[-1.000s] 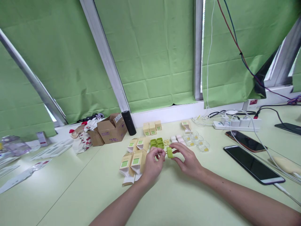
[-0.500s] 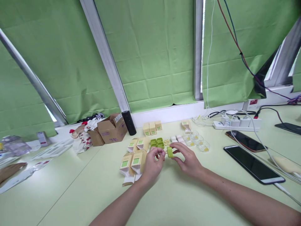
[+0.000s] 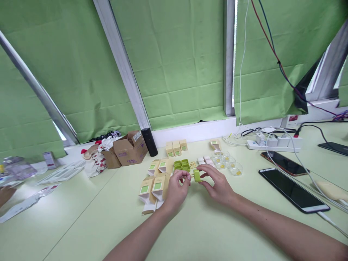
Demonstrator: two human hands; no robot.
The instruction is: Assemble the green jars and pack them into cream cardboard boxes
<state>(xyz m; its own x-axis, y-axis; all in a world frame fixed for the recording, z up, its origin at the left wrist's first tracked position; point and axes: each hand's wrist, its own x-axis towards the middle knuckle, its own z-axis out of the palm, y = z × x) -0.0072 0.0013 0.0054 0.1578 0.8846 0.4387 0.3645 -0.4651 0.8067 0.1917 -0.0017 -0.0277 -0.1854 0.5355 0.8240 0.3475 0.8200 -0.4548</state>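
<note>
Workroom: long table (image 3: 217, 232), power strip (image 3: 272, 147), cardboard box (image 3: 132, 151)

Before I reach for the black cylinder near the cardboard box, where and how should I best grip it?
Probably around the middle of the black cylinder, coming from the near right. It stands on end, so its round side suits a wrapping grip; the cardboard box crowds its left and the white wall is behind. The right hand, though, holds a small green piece.
</note>
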